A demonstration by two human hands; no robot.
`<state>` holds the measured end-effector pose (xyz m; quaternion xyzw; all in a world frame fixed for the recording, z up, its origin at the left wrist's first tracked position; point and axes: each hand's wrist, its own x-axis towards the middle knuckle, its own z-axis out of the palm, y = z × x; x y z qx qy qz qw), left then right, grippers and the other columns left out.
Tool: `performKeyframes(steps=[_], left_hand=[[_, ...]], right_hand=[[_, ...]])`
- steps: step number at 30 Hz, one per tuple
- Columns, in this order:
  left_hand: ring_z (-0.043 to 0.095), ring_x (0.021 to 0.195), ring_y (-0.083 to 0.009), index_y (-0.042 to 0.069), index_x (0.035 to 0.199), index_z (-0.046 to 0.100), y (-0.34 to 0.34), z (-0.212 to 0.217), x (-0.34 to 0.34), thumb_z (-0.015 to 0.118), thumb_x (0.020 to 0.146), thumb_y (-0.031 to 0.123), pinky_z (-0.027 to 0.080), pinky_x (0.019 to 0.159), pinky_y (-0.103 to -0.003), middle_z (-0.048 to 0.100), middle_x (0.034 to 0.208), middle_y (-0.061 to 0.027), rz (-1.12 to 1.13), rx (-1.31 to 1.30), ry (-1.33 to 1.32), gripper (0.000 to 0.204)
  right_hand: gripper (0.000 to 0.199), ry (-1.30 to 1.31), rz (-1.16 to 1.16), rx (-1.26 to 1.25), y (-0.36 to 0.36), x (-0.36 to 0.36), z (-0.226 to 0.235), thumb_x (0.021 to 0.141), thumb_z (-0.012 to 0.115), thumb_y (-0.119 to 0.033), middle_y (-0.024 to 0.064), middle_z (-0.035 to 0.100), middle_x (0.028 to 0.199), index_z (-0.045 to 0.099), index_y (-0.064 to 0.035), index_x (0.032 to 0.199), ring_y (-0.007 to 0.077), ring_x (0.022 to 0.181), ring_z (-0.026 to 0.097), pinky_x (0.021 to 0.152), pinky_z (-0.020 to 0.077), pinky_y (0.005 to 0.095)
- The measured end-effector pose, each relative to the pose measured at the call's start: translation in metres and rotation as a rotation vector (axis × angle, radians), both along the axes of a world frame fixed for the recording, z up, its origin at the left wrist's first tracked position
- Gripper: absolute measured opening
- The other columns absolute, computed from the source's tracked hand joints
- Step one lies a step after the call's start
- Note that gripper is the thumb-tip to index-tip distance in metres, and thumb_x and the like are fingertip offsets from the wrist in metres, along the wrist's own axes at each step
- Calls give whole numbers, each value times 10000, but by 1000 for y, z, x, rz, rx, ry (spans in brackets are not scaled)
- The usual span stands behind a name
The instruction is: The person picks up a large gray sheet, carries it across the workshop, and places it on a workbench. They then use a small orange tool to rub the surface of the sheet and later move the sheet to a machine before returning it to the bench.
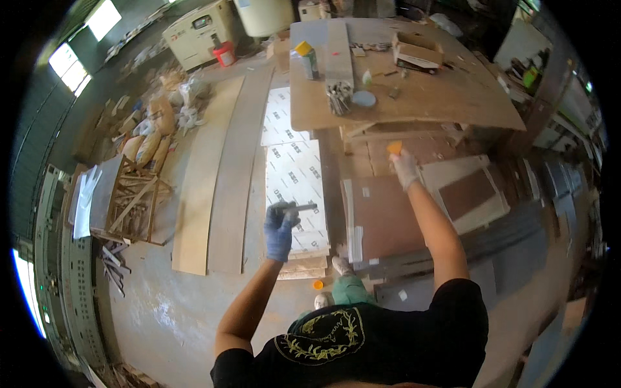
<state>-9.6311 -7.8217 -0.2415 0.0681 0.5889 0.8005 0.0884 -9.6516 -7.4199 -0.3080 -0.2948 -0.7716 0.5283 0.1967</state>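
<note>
A: How does the blue-gloved left hand (279, 234) hold that slim dark bar (307, 207)?
B: Its grip is closed round one end, probably so the rest juts clear, over the white patterned rectangular panel (294, 171).
A: And the white-gloved right hand (406, 171)?
B: Pinching a small orange piece (394, 148) near the brown wooden desk (430, 107), perhaps to leave most of it exposed.

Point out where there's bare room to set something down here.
The wooden tabletop looks bare at front right, between the round grey lid and the right edge, nearer than the cardboard box. Grey floor also shows between the loose strips and the long pale panel. Crowded: the tabletop's left front, around the slim tools and spray can.
</note>
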Motion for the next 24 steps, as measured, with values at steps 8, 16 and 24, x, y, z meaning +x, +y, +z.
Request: performKeyframes(steps=[8, 16, 24], left_hand=[[530, 741, -87, 51, 974, 485, 151, 45, -207, 568, 834, 40, 455, 595, -226, 566, 879, -46, -14, -88, 304, 164], [522, 658, -105, 60, 879, 563, 286, 27, -289, 611, 795, 38, 447, 606, -241, 599, 747, -52, 67, -478, 576, 99], [577, 947, -323, 88, 964, 631, 408, -80, -286, 523, 736, -7, 458, 830, -331, 594, 1075, -131, 108, -606, 746, 269]], right_hand=[[520, -139, -193, 464, 129, -194, 28, 756, 595, -363, 167, 541, 1154, 504, -85, 1186, 315, 1036, 529, 871, 417, 409], [498, -55, 71, 749, 132, -156, -39, 725, 630, -349, 174, 520, 1176, 534, -103, 1148, 330, 1124, 456, 972, 346, 417], [574, -230, 179, 957, 124, -145, -50, 687, 631, -473, 137, 416, 1305, 568, -134, 1146, 350, 1285, 240, 1062, 177, 461]])
